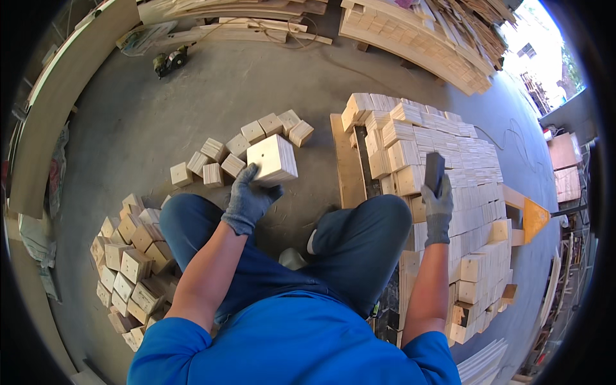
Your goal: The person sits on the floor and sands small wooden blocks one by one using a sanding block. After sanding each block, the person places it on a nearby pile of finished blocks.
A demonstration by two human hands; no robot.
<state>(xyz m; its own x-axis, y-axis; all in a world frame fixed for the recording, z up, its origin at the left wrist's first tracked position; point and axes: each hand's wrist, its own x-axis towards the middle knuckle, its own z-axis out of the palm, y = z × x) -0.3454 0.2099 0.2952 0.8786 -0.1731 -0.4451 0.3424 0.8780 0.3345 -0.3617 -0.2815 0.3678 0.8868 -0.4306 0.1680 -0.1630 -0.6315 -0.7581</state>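
Note:
In my gloved left hand point(247, 202) I hold a pale plywood block point(273, 157) with a small dark hole in its face, raised in front of my knees. My gloved right hand point(439, 208) is closed round a dark grey, rectangular hand-sized block point(434, 167), whose exact kind I cannot make out. It is held over the big stack of plywood blocks point(462, 215) on my right. Beyond my left hand, several loose plywood blocks point(213, 149) lie on the floor. A heap of similar blocks point(136, 264) rests beside my left leg.
Under the right-hand stack shows a wooden pallet board point(348, 160); a yellow triangular part point(535, 219) juts out beyond it. A green-and-black power tool point(169, 62) lies on the floor. Lumber stacks point(417, 42) stand at the back, and a long board point(64, 96) borders the left.

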